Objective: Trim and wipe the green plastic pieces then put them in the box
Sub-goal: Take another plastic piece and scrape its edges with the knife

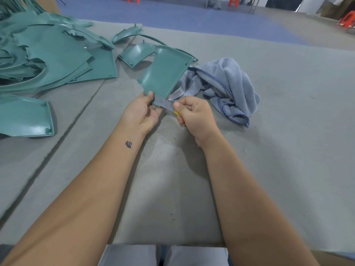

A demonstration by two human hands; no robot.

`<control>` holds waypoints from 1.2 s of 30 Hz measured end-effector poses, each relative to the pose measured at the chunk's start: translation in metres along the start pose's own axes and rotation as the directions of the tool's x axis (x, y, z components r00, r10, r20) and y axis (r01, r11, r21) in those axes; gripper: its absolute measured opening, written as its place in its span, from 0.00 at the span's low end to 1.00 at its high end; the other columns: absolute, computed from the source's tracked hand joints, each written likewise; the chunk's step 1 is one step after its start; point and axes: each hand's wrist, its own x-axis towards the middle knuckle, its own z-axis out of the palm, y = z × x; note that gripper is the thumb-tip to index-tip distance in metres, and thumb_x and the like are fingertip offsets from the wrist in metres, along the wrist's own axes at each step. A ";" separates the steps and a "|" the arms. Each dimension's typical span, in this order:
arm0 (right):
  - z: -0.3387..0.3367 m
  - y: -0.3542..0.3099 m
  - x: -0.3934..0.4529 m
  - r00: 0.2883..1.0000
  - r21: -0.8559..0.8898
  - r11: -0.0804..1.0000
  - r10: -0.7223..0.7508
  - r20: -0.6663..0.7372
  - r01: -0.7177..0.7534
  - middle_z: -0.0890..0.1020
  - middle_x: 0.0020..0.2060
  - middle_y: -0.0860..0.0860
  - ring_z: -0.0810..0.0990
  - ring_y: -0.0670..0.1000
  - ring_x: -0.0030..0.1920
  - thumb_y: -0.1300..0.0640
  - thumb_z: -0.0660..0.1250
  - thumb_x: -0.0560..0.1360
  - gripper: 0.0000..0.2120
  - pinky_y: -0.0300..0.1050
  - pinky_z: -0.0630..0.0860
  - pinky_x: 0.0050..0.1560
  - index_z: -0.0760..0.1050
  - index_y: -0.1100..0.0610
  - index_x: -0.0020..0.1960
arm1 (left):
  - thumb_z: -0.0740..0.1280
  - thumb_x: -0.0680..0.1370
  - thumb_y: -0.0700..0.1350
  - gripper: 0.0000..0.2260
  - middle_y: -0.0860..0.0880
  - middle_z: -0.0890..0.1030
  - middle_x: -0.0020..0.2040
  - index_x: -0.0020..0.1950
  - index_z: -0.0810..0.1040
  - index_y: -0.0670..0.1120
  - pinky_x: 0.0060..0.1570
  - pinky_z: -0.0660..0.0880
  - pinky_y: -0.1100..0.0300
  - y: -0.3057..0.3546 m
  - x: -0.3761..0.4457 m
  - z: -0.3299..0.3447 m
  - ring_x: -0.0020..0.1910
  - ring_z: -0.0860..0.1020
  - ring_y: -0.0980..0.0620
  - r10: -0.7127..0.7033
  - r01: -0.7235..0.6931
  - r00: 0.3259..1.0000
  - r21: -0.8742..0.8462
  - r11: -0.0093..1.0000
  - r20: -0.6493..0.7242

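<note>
Pinching the green piece (163, 73) with our left hand (142, 114); our right hand (194, 116) grips the blade (165, 103) at its six o'clock edge.

Held plastic piece (163, 73) teal green, glossy; pile of pieces (48, 58) same teal; cloth (226, 83) pale grey-blue with darker blue stitched edge; knife handle (176, 113) yellow, blade (163, 103) grey; bench (278, 131) grey felt; floor (172, 14) blue; stools (233, 1) red-orange

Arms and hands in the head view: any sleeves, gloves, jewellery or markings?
Both forearms are bare to the frame edge, no sleeves showing. The left hand and right hand have no gloves, rings or watch. A small dark swan-shaped tattoo marks the left inner wrist.
</note>
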 end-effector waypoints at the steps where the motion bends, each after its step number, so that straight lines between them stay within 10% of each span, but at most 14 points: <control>1: -0.002 0.001 0.002 0.998 0.065 0.998 0.019 -0.060 -0.016 0.70 0.22 0.47 0.65 0.44 0.25 0.63 0.62 0.80 0.15 0.36 0.64 0.29 0.74 0.54 0.36 | 0.50 0.84 0.35 0.12 0.37 0.72 0.69 0.57 0.73 0.35 0.39 0.81 0.56 0.001 0.000 -0.001 0.60 0.78 0.43 -0.007 0.007 1.000 -0.004 1.000 -0.004; 6: -0.011 0.004 0.008 0.991 0.296 0.955 0.062 -0.118 -0.025 0.71 0.22 0.45 0.65 0.43 0.25 0.62 0.61 0.81 0.13 0.34 0.62 0.27 0.74 0.56 0.39 | 0.51 0.84 0.35 0.15 0.38 0.79 0.59 0.68 0.68 0.35 0.42 0.81 0.56 0.003 -0.004 -0.007 0.45 0.81 0.45 -0.013 0.013 1.000 0.000 1.000 -0.001; 12: -0.003 0.008 0.004 0.992 0.002 0.999 -0.038 0.119 0.038 0.72 0.21 0.47 0.67 0.44 0.24 0.63 0.63 0.79 0.13 0.34 0.65 0.28 0.76 0.55 0.37 | 0.49 0.84 0.34 0.14 0.41 0.82 0.42 0.51 0.74 0.38 0.34 0.81 0.58 0.001 -0.007 -0.004 0.34 0.84 0.49 0.016 -0.016 1.000 0.035 0.999 0.005; 20: -0.015 0.008 0.016 0.950 0.375 0.923 0.188 -0.250 -0.084 0.70 0.22 0.47 0.62 0.44 0.22 0.59 0.61 0.81 0.14 0.35 0.61 0.23 0.74 0.55 0.37 | 0.52 0.84 0.35 0.12 0.43 0.82 0.47 0.56 0.74 0.40 0.37 0.82 0.59 0.002 -0.006 -0.010 0.37 0.84 0.51 0.000 -0.004 1.000 0.266 0.964 0.015; 25: -0.007 0.010 0.009 0.996 -0.013 1.000 -0.009 0.085 0.010 0.71 0.21 0.47 0.66 0.45 0.24 0.61 0.62 0.79 0.14 0.35 0.64 0.27 0.74 0.55 0.34 | 0.51 0.84 0.35 0.12 0.42 0.81 0.48 0.58 0.73 0.39 0.39 0.82 0.58 0.001 -0.004 -0.009 0.39 0.83 0.50 0.031 -0.037 0.999 0.266 0.963 0.026; 31: -0.017 0.004 0.019 0.935 0.468 0.879 0.241 -0.260 -0.096 0.68 0.23 0.48 0.62 0.43 0.21 0.61 0.61 0.82 0.14 0.34 0.60 0.22 0.72 0.57 0.37 | 0.52 0.83 0.34 0.12 0.41 0.80 0.55 0.57 0.74 0.41 0.36 0.82 0.59 0.001 -0.009 -0.009 0.39 0.84 0.51 -0.011 0.002 1.000 0.320 0.948 0.025; 36: -0.008 0.007 0.010 0.994 0.044 0.997 0.051 0.101 -0.056 0.70 0.20 0.46 0.65 0.43 0.23 0.62 0.62 0.80 0.14 0.34 0.63 0.26 0.76 0.55 0.36 | 0.50 0.84 0.35 0.13 0.42 0.83 0.43 0.55 0.74 0.38 0.38 0.82 0.57 0.004 -0.005 -0.009 0.36 0.84 0.49 -0.011 0.007 1.000 0.180 0.984 0.022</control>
